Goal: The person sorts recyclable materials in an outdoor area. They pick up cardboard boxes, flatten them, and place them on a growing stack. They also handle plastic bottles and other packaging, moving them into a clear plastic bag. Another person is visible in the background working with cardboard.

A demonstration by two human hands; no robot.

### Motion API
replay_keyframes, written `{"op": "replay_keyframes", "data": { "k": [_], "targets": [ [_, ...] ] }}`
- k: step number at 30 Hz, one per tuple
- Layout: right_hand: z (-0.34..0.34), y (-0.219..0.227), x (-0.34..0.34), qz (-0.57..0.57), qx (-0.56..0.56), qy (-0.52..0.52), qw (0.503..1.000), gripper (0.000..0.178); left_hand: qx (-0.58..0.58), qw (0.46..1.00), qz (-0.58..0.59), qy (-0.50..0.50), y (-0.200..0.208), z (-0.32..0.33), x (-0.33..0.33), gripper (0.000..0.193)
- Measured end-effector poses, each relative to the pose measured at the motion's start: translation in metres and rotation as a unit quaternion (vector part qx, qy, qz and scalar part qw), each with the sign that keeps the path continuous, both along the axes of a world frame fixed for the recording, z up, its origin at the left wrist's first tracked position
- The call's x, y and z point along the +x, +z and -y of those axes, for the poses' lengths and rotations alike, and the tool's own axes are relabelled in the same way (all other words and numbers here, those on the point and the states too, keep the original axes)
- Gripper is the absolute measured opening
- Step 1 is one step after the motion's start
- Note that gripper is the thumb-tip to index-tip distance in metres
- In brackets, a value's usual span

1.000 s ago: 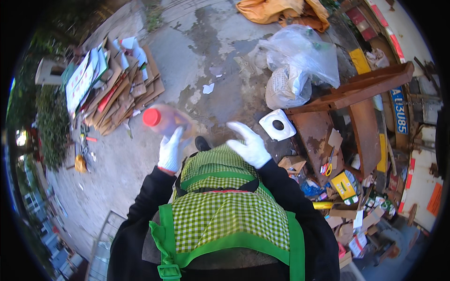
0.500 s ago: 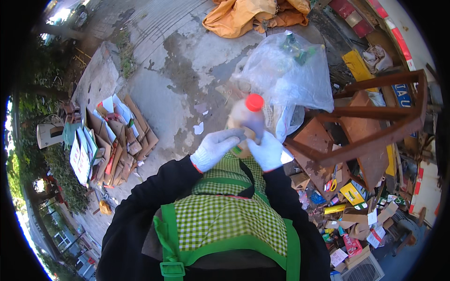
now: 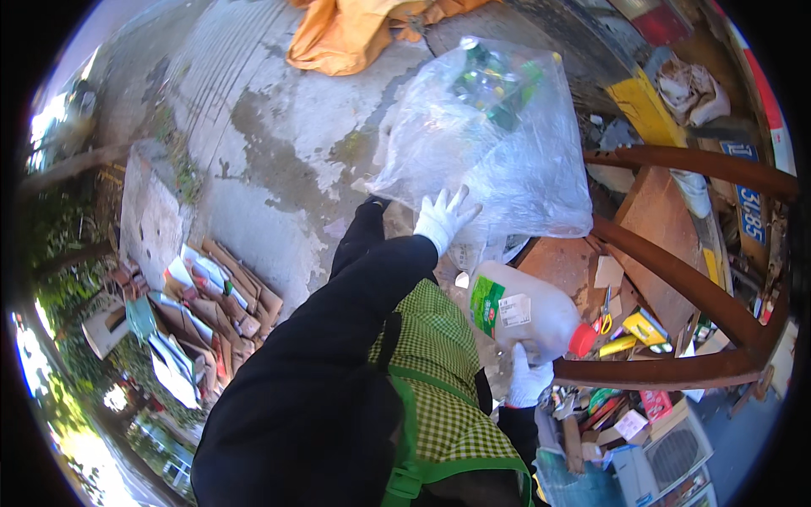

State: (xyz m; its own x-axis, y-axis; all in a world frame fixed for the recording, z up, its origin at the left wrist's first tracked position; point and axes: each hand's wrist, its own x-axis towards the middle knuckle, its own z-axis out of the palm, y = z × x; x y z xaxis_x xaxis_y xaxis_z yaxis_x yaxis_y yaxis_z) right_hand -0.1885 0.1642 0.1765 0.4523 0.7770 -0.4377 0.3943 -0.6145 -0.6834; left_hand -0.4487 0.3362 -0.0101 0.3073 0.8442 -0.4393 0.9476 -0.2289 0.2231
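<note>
My right hand (image 3: pixel 529 382), in a white knit glove, holds a large clear plastic jug (image 3: pixel 542 314) with a red cap and a green label. The jug lies tilted, cap toward the lower right; the fingers are partly hidden by it. My left hand (image 3: pixel 443 221), gloved as well, is stretched forward with fingers spread. It lies over the near edge of a big clear plastic bag (image 3: pixel 486 165); whether it touches the film I cannot tell. Green bottles (image 3: pixel 498 89) show through the far part of the bag.
A brown wooden frame (image 3: pixel 676 275) stands at the right, close to the jug. Beyond it are yellow-handled scissors (image 3: pixel 605 321) and piled scrap. Flattened cardboard (image 3: pixel 215 313) is stacked on the left. An orange sheet (image 3: pixel 346 34) lies on the concrete at the far side.
My left hand has left the jug and reached forward to the bag, its fingers now spread. My right hand has carried the jug right and nearer to me. The view has shifted.
</note>
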Motion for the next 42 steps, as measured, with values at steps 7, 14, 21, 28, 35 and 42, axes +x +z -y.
{"op": "replay_keyframes", "data": {
  "k": [7, 14, 21, 28, 35, 42],
  "targets": [
    [0.001, 0.014, -0.044, -0.067, -0.041, -0.192, 0.978, 0.029, -0.016, 0.96, 0.034, -0.276, -0.028, -0.058, -0.056, 0.081],
    [-0.049, 0.024, -0.101, -0.076, -0.024, -0.237, 0.968, 0.029, -0.004, 0.988, -0.035, -0.148, -0.084, -0.049, -0.064, 0.068],
    [-0.08, 0.026, -0.121, -0.208, 0.025, -0.209, 0.955, 0.036, -0.05, 0.982, 0.18, 0.019, -0.056, -0.114, -0.087, 0.039],
    [-0.128, 0.003, -0.175, -0.395, -0.025, -0.343, 0.852, 0.03, -0.034, 0.98, 0.195, 0.018, 0.115, -0.219, -0.081, 0.04],
    [-0.256, -0.056, -0.198, -0.422, 0.182, -0.385, 0.8, 0.043, 0.025, 0.883, 0.463, -0.067, 0.184, -0.315, -0.059, 0.054],
    [-0.313, -0.049, -0.208, -0.135, 0.124, 0.154, 0.971, 0.072, 0.044, 0.897, 0.431, 0.087, 0.237, -0.389, -0.044, 0.079]
  ]
}}
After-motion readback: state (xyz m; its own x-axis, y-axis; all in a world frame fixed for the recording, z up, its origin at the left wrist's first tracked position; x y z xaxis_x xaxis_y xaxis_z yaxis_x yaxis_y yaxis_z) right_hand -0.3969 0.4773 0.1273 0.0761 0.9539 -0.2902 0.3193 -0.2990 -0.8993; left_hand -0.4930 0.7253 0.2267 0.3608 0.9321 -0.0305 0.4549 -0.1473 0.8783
